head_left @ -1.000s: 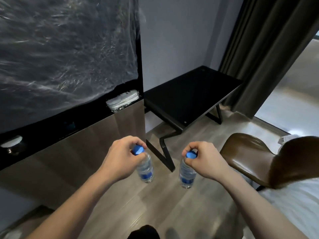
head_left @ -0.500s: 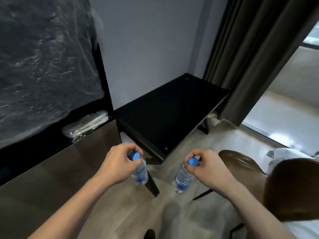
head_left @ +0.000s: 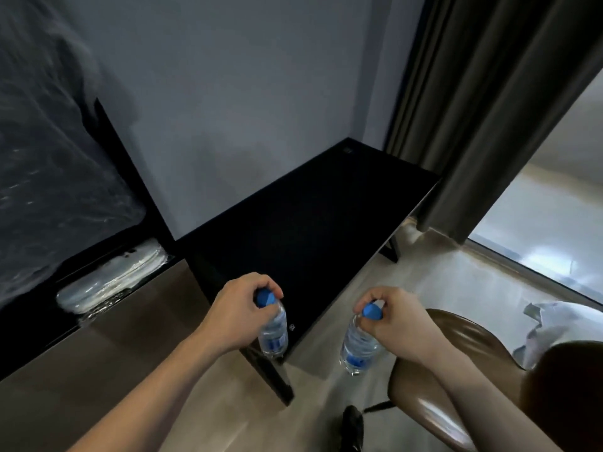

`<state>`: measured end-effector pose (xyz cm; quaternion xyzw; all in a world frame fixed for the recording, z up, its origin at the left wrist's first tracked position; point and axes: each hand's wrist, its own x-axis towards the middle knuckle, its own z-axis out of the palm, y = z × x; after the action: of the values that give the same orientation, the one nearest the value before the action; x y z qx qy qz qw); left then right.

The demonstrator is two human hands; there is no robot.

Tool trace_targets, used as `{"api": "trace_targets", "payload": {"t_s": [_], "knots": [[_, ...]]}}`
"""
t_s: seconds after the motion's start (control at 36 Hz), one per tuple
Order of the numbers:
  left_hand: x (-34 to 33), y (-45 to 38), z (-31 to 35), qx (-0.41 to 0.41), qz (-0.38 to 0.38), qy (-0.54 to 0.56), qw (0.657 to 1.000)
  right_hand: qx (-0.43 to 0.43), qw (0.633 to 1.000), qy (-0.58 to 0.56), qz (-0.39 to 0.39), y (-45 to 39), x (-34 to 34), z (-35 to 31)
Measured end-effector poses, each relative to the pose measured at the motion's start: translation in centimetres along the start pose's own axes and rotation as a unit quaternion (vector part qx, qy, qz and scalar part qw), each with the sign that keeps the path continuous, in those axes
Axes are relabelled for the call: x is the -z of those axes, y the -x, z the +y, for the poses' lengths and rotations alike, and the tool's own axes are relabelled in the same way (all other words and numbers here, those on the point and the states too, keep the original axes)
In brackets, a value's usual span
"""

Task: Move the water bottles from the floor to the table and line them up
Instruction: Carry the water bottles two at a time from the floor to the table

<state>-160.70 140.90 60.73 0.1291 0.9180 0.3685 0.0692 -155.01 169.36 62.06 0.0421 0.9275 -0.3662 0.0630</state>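
My left hand [head_left: 238, 313] grips one clear water bottle [head_left: 273, 334] by its blue cap, hanging it over the near corner of the black table [head_left: 313, 230]. In my right hand [head_left: 396, 321] a second clear bottle [head_left: 357, 349] with a blue cap and blue label hangs by its neck, just off the table's near right edge, above the floor. Both bottles are upright and in the air. The black tabletop itself carries nothing.
A brown leather chair [head_left: 456, 380] stands close at the lower right, beside the table. A wood-fronted cabinet [head_left: 98, 353] with a plastic-wrapped item [head_left: 111, 282] runs along the left. Dark curtains [head_left: 483, 109] hang behind the table's far right end. White cloth [head_left: 554, 324] lies at right.
I have come closer to the table and the view has swung right. Both hands, each still holding its bottle, now hang at the table's near corner instead of over open floor.
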Motion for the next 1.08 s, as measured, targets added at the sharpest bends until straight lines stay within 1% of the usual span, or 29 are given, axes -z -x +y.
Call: {"api": "trace_targets", "payload": {"t_s": [0.14,0.25,0.39,0.53,0.67,0.89,0.97,1.08], "knots": [[-2.4,-5.1,1.6,0.02,0.005,-0.013,1.0,0.031,0.999,-0.001,-0.021,-5.7,2.8,3.0],[-4.1,-8.4,2.8,0.021,0.019,-0.04,0.999,0.063,0.997,0.004,-0.05,-9.8,5.4,4.6],[-5.3,-11.5,3.5,0.036,0.036,-0.029,0.998,0.094,0.992,0.047,-0.063,-15.3,7.6,5.6],[-5.7,-14.8,3.3,0.048,0.055,-0.018,0.997,0.092,0.991,0.053,-0.075,-19.9,7.9,6.8],[-5.7,-18.7,2.1,0.055,0.031,-0.03,0.998,0.094,0.991,0.051,-0.076,-24.2,8.1,7.7],[-6.0,-24.0,-1.5,0.066,-0.043,-0.013,0.997,0.091,0.991,0.056,-0.077,-28.9,7.1,9.3],[-6.5,-25.6,-2.1,0.071,-0.042,-0.012,0.997,0.082,0.992,0.053,-0.077,-30.4,7.3,9.6],[-6.6,-28.0,-2.7,0.089,-0.052,0.02,0.994,0.078,0.992,0.052,-0.079,-32.8,7.9,9.9]]}}
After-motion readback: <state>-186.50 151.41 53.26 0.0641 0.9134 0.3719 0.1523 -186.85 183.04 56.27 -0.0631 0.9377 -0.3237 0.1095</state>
